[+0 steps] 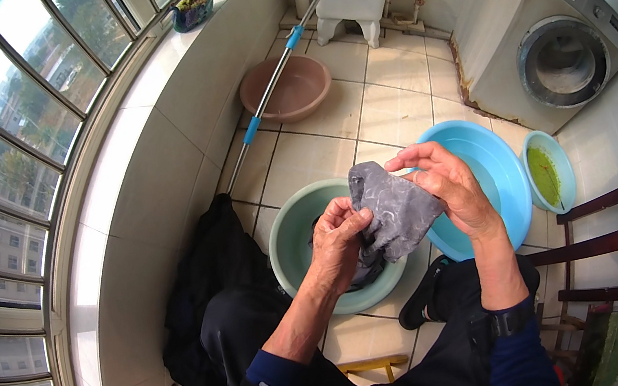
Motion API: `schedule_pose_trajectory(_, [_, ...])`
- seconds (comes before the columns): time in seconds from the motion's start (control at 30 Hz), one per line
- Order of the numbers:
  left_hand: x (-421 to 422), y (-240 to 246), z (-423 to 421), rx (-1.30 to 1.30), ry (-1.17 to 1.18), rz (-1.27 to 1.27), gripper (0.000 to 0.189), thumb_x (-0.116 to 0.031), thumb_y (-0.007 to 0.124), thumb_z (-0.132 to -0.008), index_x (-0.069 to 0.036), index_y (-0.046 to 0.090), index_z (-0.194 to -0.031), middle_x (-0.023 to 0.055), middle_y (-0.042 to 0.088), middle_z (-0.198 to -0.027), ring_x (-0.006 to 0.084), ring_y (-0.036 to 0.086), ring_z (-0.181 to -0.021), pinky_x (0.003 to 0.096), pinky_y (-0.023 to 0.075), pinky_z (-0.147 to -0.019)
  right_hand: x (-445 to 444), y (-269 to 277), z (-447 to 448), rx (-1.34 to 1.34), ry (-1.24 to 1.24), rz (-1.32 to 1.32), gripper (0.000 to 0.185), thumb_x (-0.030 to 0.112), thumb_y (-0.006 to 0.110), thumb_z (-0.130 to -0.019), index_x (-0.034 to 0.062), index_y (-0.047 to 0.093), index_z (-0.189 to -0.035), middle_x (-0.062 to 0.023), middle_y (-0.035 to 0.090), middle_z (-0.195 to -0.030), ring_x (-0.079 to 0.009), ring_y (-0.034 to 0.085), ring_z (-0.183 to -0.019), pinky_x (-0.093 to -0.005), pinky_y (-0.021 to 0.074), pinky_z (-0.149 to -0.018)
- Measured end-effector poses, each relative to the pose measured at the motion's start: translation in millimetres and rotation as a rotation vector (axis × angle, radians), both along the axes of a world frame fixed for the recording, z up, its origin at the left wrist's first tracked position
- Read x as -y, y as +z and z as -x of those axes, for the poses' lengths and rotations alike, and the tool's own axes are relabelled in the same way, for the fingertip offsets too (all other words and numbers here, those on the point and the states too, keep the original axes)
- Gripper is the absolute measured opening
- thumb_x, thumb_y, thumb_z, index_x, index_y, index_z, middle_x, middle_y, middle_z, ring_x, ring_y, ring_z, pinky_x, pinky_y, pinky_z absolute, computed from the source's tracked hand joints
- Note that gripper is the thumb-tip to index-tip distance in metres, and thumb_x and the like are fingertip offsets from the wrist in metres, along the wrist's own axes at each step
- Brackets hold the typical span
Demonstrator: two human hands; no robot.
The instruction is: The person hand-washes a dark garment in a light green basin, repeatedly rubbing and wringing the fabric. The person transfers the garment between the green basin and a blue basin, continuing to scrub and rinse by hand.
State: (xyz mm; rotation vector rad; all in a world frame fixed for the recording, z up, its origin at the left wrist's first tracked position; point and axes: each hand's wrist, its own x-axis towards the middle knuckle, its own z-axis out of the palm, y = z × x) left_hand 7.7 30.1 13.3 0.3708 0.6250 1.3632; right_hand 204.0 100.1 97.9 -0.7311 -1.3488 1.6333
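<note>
A wet, dark grey cloth (391, 203) with whitish streaks, perhaps suds, is spread between my two hands. My left hand (338, 237) pinches its left side between thumb and fingers. At the cloth's right edge is my right hand (450, 183), its thumb and fingers around that edge and the forefinger stretched out; the exact contact is partly hidden. Below the cloth stands a pale green basin (292, 258) with dark wet fabric (363, 273) in it. The cloth hides part of this basin. To the right, a bright blue basin (509, 182) holds clear water, partly behind my right hand.
A small basin (561, 148) with green contents adjoins the blue one. Dark fabric (215, 259) lies along the left wall. A metal pole (272, 88) leans across a brown basin (318, 101) to a white sink (350, 3). A front-loading washing machine (504, 34) and wooden stool (585, 248) stand right.
</note>
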Motion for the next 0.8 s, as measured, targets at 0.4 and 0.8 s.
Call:
schedule_pose_trajectory(0.4, [4.1, 0.9, -9.6, -0.474, 0.229, -0.139, 0.011, -0.001, 0.072, -0.092, -0.002, 0.063, -0.099, 0.0005, 0.069, -0.095, 0.0096, 0.063, -0.088, 0.0265, 0.0525, -0.084, 25.5, -45.7, 41.2, 0.412, 0.001, -0.182, 0.061, 0.043, 0.071, -0.096, -0.0032, 0.054, -0.132, -0.0211, 0.069, -0.109, -0.0261, 0.067, -0.100, -0.0378, 0.0533, -0.088])
schedule_pose_trajectory(0.8, [0.5, -11.5, -8.7, -0.281, 0.194, 0.188, 0.058, -0.028, 0.073, -0.094, -0.001, 0.050, -0.140, 0.0089, 0.059, -0.134, 0.0196, 0.054, -0.125, 0.0362, 0.0361, -0.113, 14.5, -30.8, 32.6, -0.140, -0.167, 0.154, 0.034, 0.027, 0.053, -0.103, 0.0005, 0.063, -0.123, -0.0066, 0.069, -0.111, -0.0154, 0.066, -0.099, -0.0334, 0.0534, -0.090])
